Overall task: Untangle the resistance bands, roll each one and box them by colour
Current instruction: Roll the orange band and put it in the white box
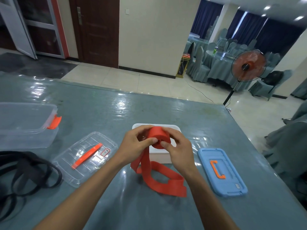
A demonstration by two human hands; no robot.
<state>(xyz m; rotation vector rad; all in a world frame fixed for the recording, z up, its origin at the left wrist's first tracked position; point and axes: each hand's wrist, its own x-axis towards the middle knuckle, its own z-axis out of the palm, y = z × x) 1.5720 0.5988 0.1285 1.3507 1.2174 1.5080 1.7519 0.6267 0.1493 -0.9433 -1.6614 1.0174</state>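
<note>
- Glossy grey-blue surface (99,113), under a clear, wrinkled plastic sheet that catches the ceiling lights, ends at a pale tiled floor. Beyond it are a dark wooden door (98,30), a pedestal fan (248,65) with orange blades, and chairs in grey-blue covers.
- Head view: the left hand (134,146) and right hand (179,151) meet above the surface. Each pinches the red band (159,136) with curled fingers and thumb, one at each end of its roll.
- The band is a flat, matte strip. Its wound part is a thick cylinder between the hands, and its loose tail hangs below them and lies in loops on the surface.
- A white box (159,157), rectangular with rounded corners, sits just behind and beneath the hands.
- Right of the right hand lies a flat blue lid (232,180) with an orange handle.
- Left of the left hand lies a ribbed clear lid (79,146) with an orange handle. Farther left is a clear box (25,127) with an orange latch, and nearer the person a tangle of black bands (25,171).
</note>
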